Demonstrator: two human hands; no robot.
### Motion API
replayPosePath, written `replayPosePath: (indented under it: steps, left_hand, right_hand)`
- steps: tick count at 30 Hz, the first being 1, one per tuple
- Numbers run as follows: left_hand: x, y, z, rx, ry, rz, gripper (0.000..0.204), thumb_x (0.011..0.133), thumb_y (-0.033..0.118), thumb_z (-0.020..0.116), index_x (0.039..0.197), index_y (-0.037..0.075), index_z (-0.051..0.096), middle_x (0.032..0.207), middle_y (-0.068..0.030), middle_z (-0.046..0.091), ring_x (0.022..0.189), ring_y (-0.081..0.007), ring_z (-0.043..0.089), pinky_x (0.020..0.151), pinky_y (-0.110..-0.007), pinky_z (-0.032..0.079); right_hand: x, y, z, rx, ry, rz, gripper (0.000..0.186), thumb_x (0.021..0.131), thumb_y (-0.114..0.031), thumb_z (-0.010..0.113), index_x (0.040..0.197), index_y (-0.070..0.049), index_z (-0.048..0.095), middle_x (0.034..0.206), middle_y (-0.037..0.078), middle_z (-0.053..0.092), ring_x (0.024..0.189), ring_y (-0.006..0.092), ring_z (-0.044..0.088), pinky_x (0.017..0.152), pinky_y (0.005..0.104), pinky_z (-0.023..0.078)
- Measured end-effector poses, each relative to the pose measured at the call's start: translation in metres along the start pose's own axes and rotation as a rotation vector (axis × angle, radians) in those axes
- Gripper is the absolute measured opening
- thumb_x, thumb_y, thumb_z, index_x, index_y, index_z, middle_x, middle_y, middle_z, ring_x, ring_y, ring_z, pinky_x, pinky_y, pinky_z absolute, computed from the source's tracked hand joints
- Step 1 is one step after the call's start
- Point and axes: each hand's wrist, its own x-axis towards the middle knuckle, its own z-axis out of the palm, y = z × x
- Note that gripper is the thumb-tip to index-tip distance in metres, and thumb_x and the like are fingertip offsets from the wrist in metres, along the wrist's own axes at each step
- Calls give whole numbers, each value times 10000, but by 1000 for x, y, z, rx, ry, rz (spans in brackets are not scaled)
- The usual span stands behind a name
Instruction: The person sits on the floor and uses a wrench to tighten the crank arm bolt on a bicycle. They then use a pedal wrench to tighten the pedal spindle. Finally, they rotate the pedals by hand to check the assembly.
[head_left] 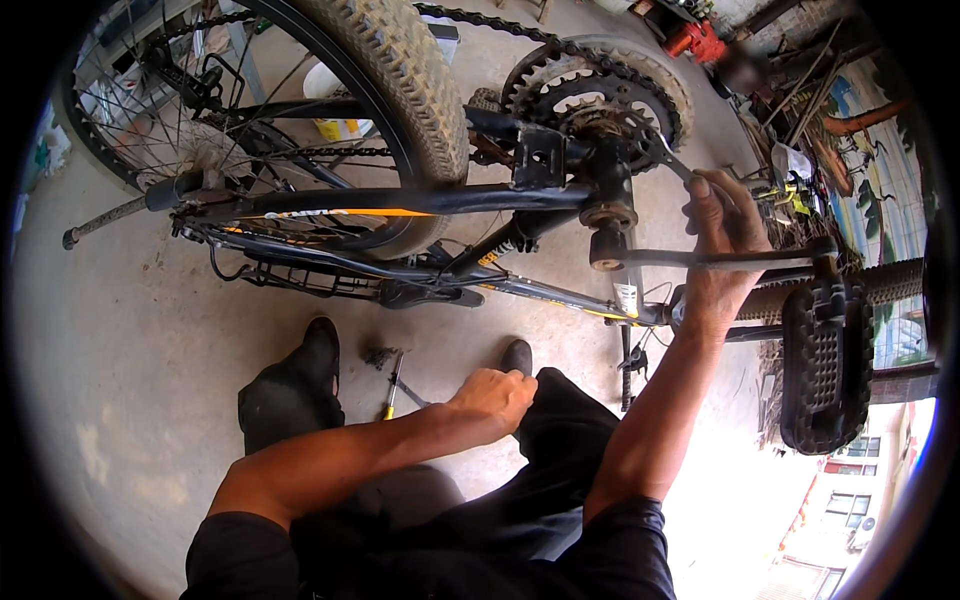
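Observation:
An upside-down black bicycle fills the upper half, its knobby rear tyre on the left and its chainring with chain in the middle. My right hand is raised beside the bottom bracket and closed around the handle of a metal wrench whose head sits at the crank axle. The crank arm runs right from there to a black pedal. My left hand rests in a loose fist on my right knee and holds nothing.
Pliers with yellow grips lie on the concrete floor between my black shoes. A white bucket stands behind the rear wheel. Red equipment and metal clutter line the right wall. Another knobby tyre lies at right.

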Motion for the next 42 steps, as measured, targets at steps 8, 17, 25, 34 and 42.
replayPosePath:
  steps: [8,17,25,34,42]
  left_hand:
    - [4,4,-3,21,-106,-51,191,936,197,502,909,31,591,900,-173,630,856,-353,629,749,-435,499]
    - [8,1,-2,-22,-72,-45,201,925,206,517,883,25,595,875,-176,629,844,-356,625,738,-442,495]
    - [7,0,1,-18,-63,-42,198,916,208,533,876,24,596,857,-174,628,832,-358,626,731,-441,496]
    - [6,2,-7,-8,-50,-9,135,865,111,513,891,5,594,872,-189,639,805,-355,643,695,-443,510]
    - [4,3,-12,-34,-68,-25,152,890,158,526,898,22,593,870,-183,632,837,-359,630,749,-442,500]
  right_hand:
    - [3,-3,5,-83,-73,-233,114,821,20,691,932,14,666,802,27,629,737,90,559,683,215,445]
    - [4,3,-8,-33,110,21,169,829,-104,734,941,4,669,726,17,619,633,59,513,561,196,375]
    - [4,3,3,8,75,-30,166,829,-96,738,920,19,661,750,28,631,668,74,540,619,199,424]
    - [5,-1,-9,-43,70,47,174,826,-95,737,919,31,660,739,25,634,668,72,550,610,191,428]
    - [5,1,-26,-120,75,-48,154,827,-75,724,880,51,654,722,10,628,646,42,522,597,173,399]
